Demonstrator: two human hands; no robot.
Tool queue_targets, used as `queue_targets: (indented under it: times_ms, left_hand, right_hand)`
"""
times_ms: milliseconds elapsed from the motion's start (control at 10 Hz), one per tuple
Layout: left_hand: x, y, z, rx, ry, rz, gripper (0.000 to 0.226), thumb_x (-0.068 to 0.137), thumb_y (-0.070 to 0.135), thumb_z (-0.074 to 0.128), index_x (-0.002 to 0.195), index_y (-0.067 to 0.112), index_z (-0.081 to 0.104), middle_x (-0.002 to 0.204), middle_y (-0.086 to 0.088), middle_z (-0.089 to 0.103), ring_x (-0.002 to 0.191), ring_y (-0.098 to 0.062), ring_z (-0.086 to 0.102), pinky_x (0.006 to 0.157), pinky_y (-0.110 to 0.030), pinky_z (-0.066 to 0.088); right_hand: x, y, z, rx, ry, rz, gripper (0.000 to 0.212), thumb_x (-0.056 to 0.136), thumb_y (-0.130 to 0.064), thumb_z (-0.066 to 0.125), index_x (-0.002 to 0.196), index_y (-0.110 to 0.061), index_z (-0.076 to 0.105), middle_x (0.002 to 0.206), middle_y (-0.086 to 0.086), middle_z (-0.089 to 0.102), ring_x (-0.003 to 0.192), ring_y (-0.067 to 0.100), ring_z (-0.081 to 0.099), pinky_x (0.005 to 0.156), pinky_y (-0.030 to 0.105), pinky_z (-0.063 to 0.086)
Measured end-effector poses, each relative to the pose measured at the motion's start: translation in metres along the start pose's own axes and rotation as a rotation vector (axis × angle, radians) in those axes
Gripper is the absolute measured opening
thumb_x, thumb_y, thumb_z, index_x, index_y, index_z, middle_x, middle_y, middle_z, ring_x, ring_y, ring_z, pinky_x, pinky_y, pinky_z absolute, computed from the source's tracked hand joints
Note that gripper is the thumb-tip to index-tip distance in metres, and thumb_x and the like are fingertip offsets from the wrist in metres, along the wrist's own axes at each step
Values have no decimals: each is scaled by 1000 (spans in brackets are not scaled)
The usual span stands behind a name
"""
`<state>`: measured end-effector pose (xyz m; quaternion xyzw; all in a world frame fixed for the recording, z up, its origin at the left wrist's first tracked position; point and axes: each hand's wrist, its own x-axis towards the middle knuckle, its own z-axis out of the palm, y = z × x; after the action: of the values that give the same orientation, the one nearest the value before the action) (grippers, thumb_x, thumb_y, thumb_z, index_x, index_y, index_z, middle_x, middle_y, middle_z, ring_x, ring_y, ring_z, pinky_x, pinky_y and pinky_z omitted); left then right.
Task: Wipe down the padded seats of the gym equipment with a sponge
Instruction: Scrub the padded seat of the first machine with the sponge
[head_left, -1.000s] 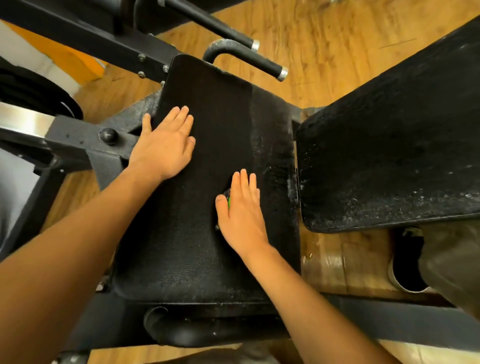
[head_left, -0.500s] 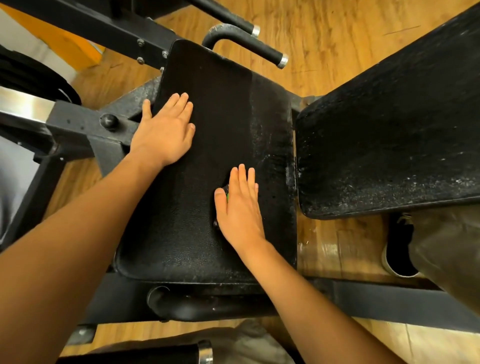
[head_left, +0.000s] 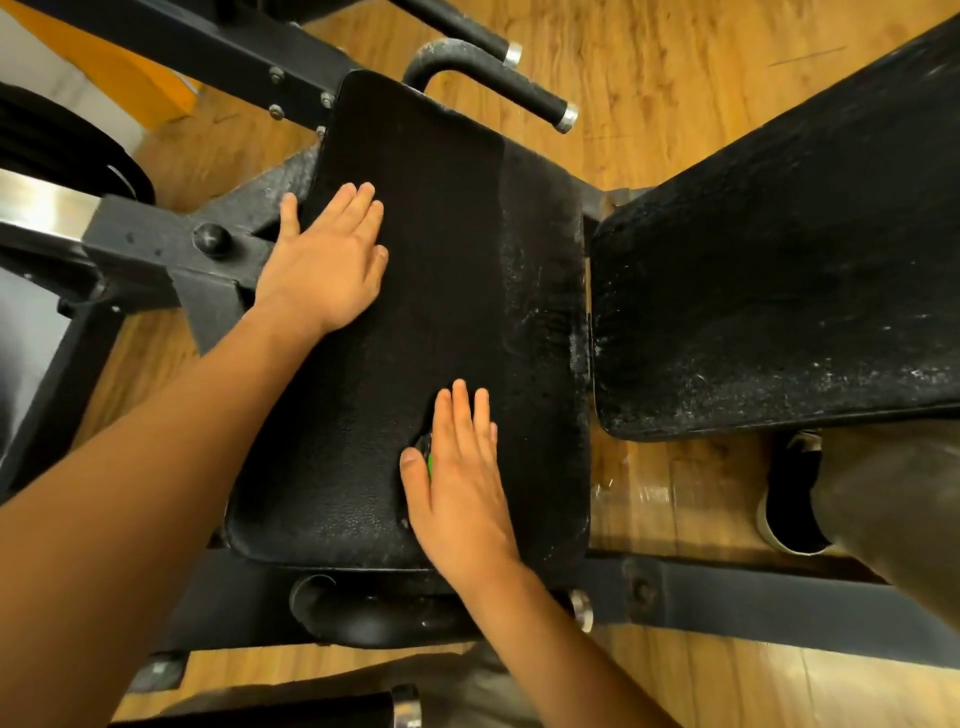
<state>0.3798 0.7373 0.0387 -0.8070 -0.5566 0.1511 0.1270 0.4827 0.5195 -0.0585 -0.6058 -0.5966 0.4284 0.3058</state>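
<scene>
Pressing the sponge (head_left: 427, 458) (only a green sliver showing) under the flat, straight-fingered right hand (head_left: 462, 483), near the front edge of the seat pad (head_left: 441, 234). Resting the left hand (head_left: 327, 260) open on its left edge, with bare padding between and beyond.

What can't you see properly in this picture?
Head view only:
- Sponge: almost all hidden under the right hand; just a green sliver shows beside it.
- Angled pad: cut off by the right and top edges.
- Shoe: partly hidden by that pad and a trouser leg.
- Seat pad: the patch beneath the left hand is covered.
</scene>
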Motion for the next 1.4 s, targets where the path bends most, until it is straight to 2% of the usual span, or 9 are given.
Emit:
queue_targets:
  times_ms: [300,400,600,700,900,1100,1200,1400]
  left_hand:
    - [0,0,-1,-3,-9,-5,58,108,37,26,161,15,19,170,1,8,156,-14,3,122,-61,2]
    - [2,0,-1,2,-5,-6,58,108,38,25,161,17,18,170,2,7,156,-12,2,122,-60,2]
    - [1,0,-1,5,-10,-7,59,107,40,24,161,19,16,170,5,4,156,-11,0,122,-59,5]
    - [0,0,2,0,24,0,59,107,39,29,161,17,21,169,4,9,155,-11,3,122,-59,6]
    - [1,-4,8,38,92,49,64,102,43,22,156,12,35,165,-2,24,153,-15,17,122,-55,7]
    - [3,-5,12,42,122,73,65,102,45,23,155,10,37,164,-4,27,152,-16,19,122,-53,16]
    - [3,-6,12,53,132,87,65,102,44,25,153,8,39,162,-6,30,151,-18,23,120,-53,25]
    - [4,-6,13,62,153,105,62,102,41,27,150,5,44,160,-10,36,149,-22,30,117,-55,32]
  right_hand:
    - [3,-2,-4,-1,-8,-6,69,100,-48,11,161,-20,-4,168,-7,-18,149,6,-31,126,34,-12]
    - [25,-1,-11,-9,20,-31,63,108,-42,19,162,-18,-2,168,-6,-17,150,7,-30,123,29,-16]
    - [116,2,-35,21,79,-58,61,111,-37,25,162,-14,2,170,-1,-11,151,10,-25,125,33,-12]
    - [167,3,-50,25,127,-49,61,111,-36,27,162,-11,7,171,3,-5,155,15,-18,127,36,-8]
    - [259,7,-80,47,204,-52,60,110,-33,29,162,-7,13,171,10,4,157,25,-9,126,43,-2]
    - [339,16,-104,11,262,-29,54,108,-29,31,153,1,32,165,17,22,156,33,6,126,51,10]
    - [368,17,-118,-21,264,0,54,107,-29,31,150,2,35,162,19,28,154,33,11,125,51,15]
    - [387,21,-128,-9,270,12,60,107,-32,30,159,-3,20,168,14,15,157,31,2,127,46,8]
